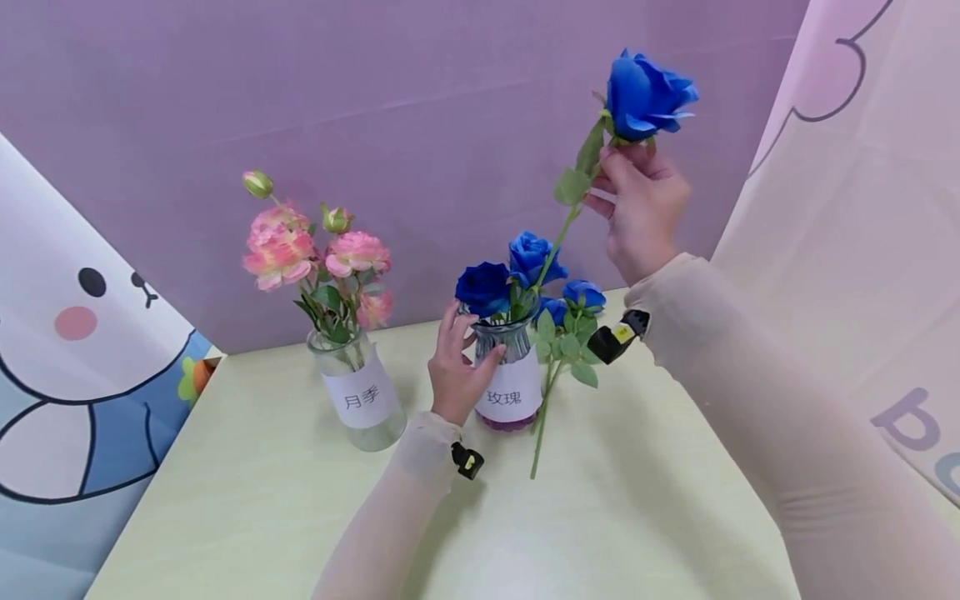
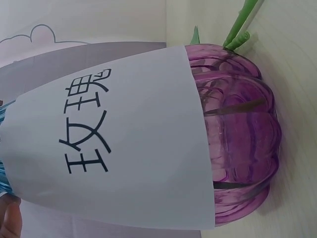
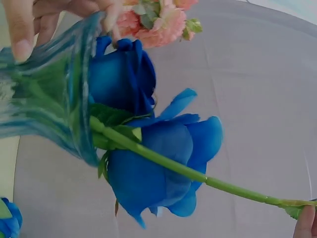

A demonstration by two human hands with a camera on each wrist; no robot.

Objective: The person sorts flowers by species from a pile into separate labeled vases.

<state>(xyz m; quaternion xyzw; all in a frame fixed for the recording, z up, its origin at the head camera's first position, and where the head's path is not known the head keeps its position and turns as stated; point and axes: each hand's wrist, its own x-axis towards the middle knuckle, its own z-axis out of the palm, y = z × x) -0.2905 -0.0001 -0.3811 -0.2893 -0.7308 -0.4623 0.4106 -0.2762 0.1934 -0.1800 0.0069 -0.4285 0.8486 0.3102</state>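
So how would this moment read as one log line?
left hand: holds rose vase neck | right hand: pinches blue rose stem, lower end in vase

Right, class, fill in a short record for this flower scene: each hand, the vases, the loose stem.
left hand: grips neck of rose vase
right hand: pinches blue rose just under the bloom, stem running down into the rose vase
rose vase: purple glass, white label, blue roses inside
pink vase: clear, labelled, pink flowers
loose stem: leans against rose vase
table: pale yellow
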